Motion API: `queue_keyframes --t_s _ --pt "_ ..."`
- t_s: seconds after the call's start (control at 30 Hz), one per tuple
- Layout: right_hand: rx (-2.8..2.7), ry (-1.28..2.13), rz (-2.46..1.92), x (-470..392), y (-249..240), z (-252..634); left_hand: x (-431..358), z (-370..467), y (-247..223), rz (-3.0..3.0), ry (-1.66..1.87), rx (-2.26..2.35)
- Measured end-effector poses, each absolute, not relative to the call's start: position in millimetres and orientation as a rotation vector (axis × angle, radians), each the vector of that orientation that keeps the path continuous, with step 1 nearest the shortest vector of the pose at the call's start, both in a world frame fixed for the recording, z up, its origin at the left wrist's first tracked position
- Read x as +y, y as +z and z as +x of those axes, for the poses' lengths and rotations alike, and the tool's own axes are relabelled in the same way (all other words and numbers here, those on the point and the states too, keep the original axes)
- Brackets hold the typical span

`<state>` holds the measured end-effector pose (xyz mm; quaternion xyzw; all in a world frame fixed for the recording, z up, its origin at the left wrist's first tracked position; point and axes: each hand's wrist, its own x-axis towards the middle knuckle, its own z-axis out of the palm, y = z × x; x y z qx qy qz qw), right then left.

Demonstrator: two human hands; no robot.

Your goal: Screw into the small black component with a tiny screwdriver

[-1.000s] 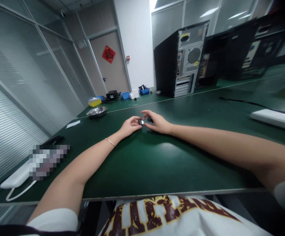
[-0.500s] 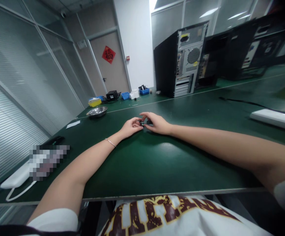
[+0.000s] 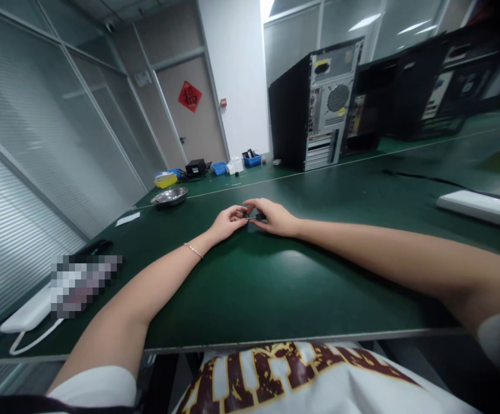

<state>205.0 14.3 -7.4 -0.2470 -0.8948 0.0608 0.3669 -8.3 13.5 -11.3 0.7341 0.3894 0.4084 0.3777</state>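
My left hand (image 3: 228,223) is closed on a small dark part (image 3: 245,215), pinched at the fingertips. Its exact kind is too small to make out. My right hand (image 3: 276,217) grips a small screwdriver (image 3: 260,217) with a dark handle. The tool's thin metal shaft points left and reaches the part in my left hand. Both hands are close together, low over the middle of the green table (image 3: 258,305). My fingers partly hide the part and the handle.
A metal bowl (image 3: 170,197) sits left of my hands, near a white paper slip (image 3: 128,219). Behind stand small blue bins (image 3: 252,160) and a computer tower (image 3: 291,109). White power strips lie at the right (image 3: 483,208) and left (image 3: 28,313).
The small part has turned slightly between my fingers, and its greenish face shows less. The screwdriver's shaft is now plainer to see. My arms stay nearly where they were.
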Motion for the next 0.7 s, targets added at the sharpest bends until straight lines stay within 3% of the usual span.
queue_keyframes --t_s 0.7 --pt "-2.280 0.157 -0.621 15.4 -6.6 205.9 13.8 -10.5 -12.5 1.937 1.114 1.015"
